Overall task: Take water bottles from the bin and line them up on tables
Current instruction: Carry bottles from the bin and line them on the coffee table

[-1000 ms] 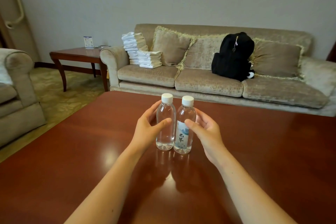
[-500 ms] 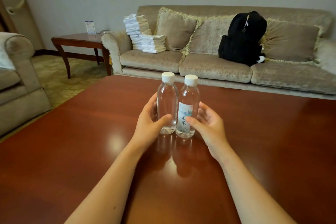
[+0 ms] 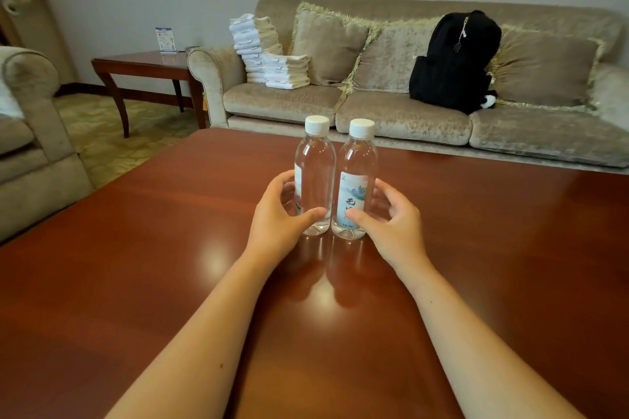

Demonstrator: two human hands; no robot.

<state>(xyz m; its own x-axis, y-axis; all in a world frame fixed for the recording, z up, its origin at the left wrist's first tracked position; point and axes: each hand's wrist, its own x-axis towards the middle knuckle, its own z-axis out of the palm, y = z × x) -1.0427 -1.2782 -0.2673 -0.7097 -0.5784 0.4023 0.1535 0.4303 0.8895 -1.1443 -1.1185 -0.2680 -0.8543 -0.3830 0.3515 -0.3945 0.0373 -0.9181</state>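
Head view. Upright on glossy red-brown wooden table [image 3: 136, 282], around mid-surface: left bottle [image 3: 315, 177] and right bottle [image 3: 357, 180], touching side by side. Both clear, smooth, cylindrical plastic with rounded shoulders and ribbed white screw caps. Printed label facing near on right bottle, turned leftward on left bottle. Left hand [image 3: 279, 214] curled round left bottle's lower body, thumb across near face. Right hand [image 3: 391, 218] gripping right bottle likewise, thumb on label. Far side: plush beige sofa [image 3: 408, 119] with fringed cushions, folded white towels [image 3: 269, 51] stacked at left end, soft black backpack [image 3: 454, 61] toward right. Far left: dark wooden side table [image 3: 143, 63].
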